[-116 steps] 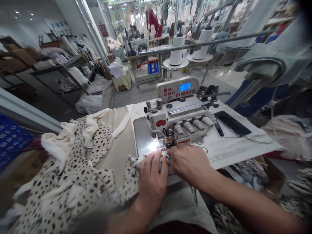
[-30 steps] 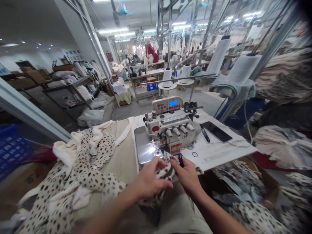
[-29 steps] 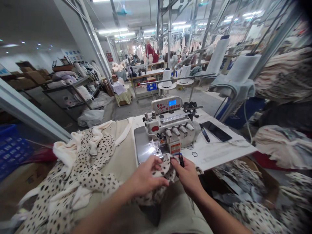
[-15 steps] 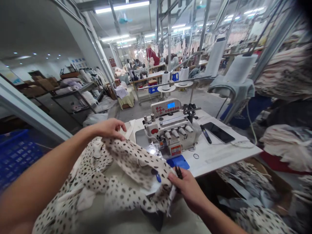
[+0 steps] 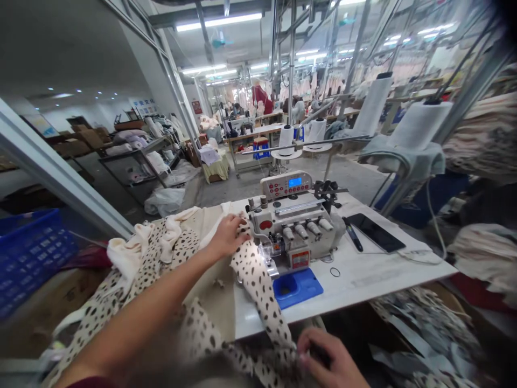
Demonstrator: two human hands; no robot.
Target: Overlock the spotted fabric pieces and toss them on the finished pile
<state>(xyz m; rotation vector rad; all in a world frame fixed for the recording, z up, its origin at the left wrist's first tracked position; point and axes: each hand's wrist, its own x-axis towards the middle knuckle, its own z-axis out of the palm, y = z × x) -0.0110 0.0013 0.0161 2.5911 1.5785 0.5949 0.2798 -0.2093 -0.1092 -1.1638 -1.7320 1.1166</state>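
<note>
A cream fabric piece with dark spots runs as a strip from the overlock sewing machine down past the table's front edge. My left hand grips its upper end, close to the left side of the presser foot area. Below the front edge, my right hand is curled with its fingertips at the strip's lower end. Something dark shows in that palm, blurred now; the earlier view shows black thread snips there. More spotted fabric with cream plush edges lies on the left under my forearm.
A blue plastic plate sits before the machine. A phone, a black-handled tool and a small dark ring lie on the right of the white tabletop. A blue crate stands left; fabric scraps fill the lower right.
My left hand has moved right, bringing the fabric up to the machine. My right hand has dropped lower and right, and the strip now hangs more steeply. The camera view has shifted slightly.
</note>
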